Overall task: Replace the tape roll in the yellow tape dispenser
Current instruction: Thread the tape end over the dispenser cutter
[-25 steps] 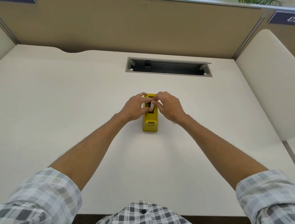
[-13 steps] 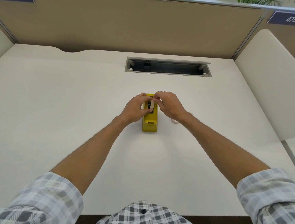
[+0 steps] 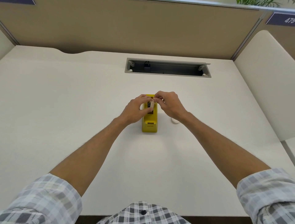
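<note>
Single head-worn wide-angle view, forward and down over the desk, hands perhaps mid-distance

only one text can be read: white digits "475" are seen on a dark blue sign fixed at the top of the partition, in the upper right corner — the sign is cut by the edge of the picture, so more characters may follow. a second dark blue sign is seen at the upper left corner, but no text is shown on its visible part. a small light mark is noticed on the black core inside the yellow tape dispenser — it is too small to be read.
</note>
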The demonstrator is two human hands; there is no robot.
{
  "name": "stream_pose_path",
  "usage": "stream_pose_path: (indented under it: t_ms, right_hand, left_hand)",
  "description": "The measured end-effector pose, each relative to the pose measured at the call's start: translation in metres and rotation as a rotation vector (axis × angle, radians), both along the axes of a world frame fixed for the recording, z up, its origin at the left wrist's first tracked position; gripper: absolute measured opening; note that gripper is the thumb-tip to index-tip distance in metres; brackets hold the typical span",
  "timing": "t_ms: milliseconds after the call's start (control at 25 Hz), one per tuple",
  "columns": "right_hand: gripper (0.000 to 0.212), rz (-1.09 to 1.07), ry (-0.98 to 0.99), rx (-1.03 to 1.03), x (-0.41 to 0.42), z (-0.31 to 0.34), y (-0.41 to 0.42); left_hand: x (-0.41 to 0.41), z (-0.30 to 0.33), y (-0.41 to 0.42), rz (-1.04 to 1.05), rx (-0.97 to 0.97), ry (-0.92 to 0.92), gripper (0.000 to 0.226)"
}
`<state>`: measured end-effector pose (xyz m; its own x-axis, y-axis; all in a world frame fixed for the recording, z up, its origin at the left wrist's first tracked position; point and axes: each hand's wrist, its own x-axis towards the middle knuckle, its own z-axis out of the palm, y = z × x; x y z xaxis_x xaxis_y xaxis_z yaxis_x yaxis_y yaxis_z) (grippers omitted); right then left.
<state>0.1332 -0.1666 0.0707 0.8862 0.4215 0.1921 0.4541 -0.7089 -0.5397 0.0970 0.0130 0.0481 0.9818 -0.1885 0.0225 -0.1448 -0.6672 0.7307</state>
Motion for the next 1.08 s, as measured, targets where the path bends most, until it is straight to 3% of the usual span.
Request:
stream_pose_path:
  t_ms: [520,1080]
  right_hand:
    - [0.019,0.002,-0.234,-0.223,-0.006,0.005,0.001]
    - [0.015,-0.045,-0.328,-0.165,-0.033,0.005,0.001]
  left_hand:
    - [0.001,0.003,0.0,-0.008,0.062,0.02,0.047]
    - [-0.004,-0.008,0.001,0.019,0.015,-0.034,0.061]
